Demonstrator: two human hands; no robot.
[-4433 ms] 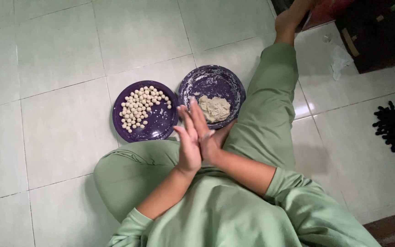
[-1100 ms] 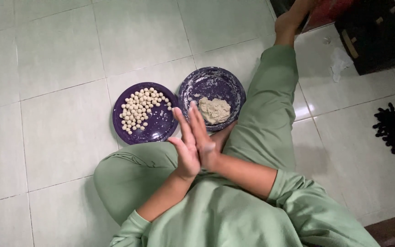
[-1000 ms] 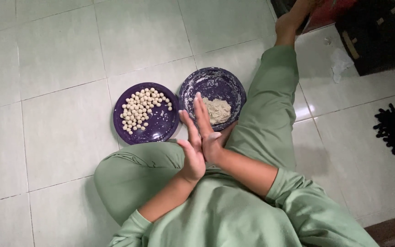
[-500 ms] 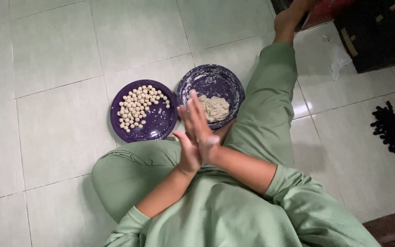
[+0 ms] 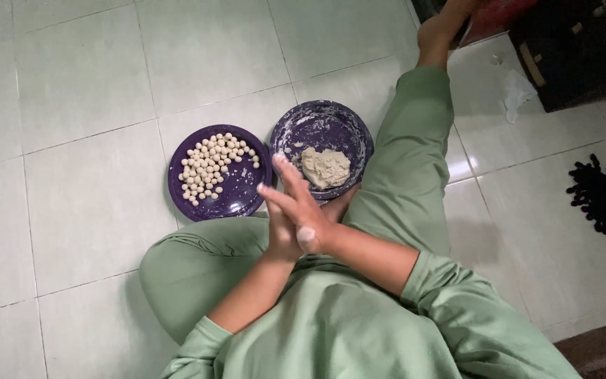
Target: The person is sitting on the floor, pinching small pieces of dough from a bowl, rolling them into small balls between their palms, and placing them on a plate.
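Dough bit (image 5: pixel 308 238) btwn pressed palms

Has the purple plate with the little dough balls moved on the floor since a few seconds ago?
No. The plate of dough balls sits against the bowl of dough and across the same tile seam as before; only the pressed-together hands shifted.

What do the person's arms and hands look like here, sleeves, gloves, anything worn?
Both arms come out of a loose light green top with sleeves pushed up near the elbows, forearms bare. The left hand and right hand are bare: no gloves, and no rings, watch or bracelets that I can make out. Trousers match the green top.
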